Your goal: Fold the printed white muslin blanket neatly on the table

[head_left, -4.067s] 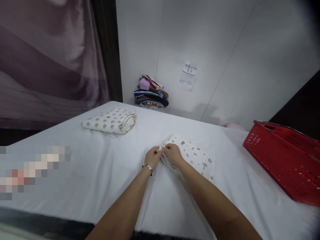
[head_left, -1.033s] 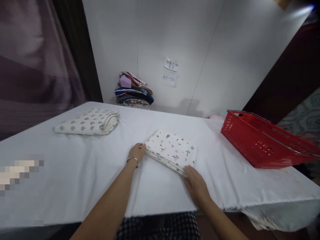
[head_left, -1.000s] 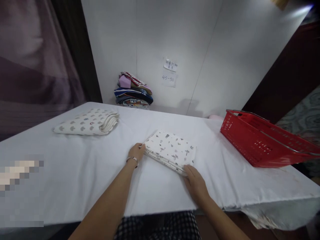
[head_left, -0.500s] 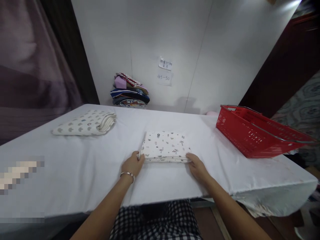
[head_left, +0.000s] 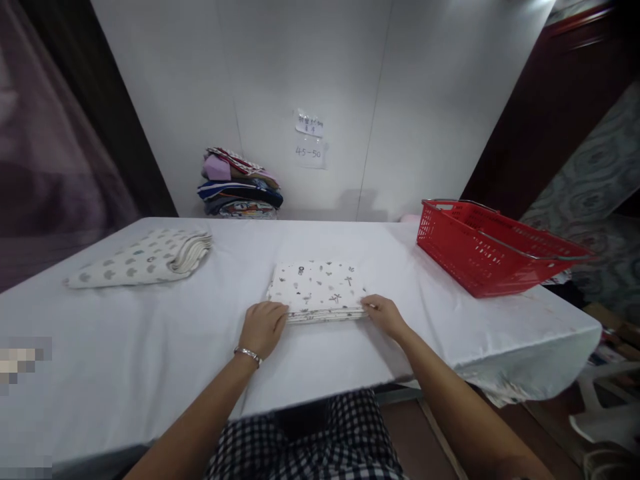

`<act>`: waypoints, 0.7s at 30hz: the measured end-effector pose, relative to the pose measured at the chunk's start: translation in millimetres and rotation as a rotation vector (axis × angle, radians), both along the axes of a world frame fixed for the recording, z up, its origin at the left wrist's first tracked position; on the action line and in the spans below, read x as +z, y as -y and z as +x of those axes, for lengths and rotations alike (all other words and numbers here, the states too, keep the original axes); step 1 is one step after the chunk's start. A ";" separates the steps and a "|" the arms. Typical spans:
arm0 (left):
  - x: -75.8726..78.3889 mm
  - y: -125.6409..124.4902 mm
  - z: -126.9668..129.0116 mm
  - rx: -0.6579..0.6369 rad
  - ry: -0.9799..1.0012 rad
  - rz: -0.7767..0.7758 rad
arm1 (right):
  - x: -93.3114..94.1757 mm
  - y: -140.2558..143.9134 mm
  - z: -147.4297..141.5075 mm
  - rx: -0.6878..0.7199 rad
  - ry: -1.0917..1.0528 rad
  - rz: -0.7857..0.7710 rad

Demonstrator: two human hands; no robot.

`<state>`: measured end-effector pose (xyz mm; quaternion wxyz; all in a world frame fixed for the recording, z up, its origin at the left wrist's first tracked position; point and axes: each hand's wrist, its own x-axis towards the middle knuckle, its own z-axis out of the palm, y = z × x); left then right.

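Note:
A white cloth [head_left: 317,283] with small grey palm and plant prints lies folded in a flat rectangle, its layered edge facing me. At its near left corner, my left hand [head_left: 263,325], with a bracelet on the wrist, has its fingers closed on the edge. My right hand [head_left: 385,315] pinches the near right corner between thumb and fingers. Both hands rest close to the tabletop. Farther left lies another folded white cloth [head_left: 145,259] with grey motifs, its layers showing at the right end.
A red plastic basket [head_left: 493,250] with metal handles stands on the right of the white-covered table [head_left: 200,347]. Several folded fabrics [head_left: 243,187] are stacked by the back wall, left of two paper notes [head_left: 310,140]. A blurred-out patch sits at the left edge.
The view has turned slightly right, so things sit farther left. My left hand has shifted from the cloth's side onto its near corner; my right fingers now pinch the other corner.

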<state>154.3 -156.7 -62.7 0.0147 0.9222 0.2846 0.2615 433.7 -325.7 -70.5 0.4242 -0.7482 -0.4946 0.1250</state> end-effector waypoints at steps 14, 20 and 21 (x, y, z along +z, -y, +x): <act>-18.6 -12.9 -0.3 -0.024 0.070 -0.046 | 16.5 6.0 14.7 0.208 0.187 -0.111; -19.2 -13.8 -0.4 -0.031 0.085 -0.051 | 25.3 2.0 10.9 0.261 0.478 -0.249; -19.3 -14.0 -0.4 -0.035 0.086 -0.050 | 25.5 1.9 9.1 0.252 0.516 -0.268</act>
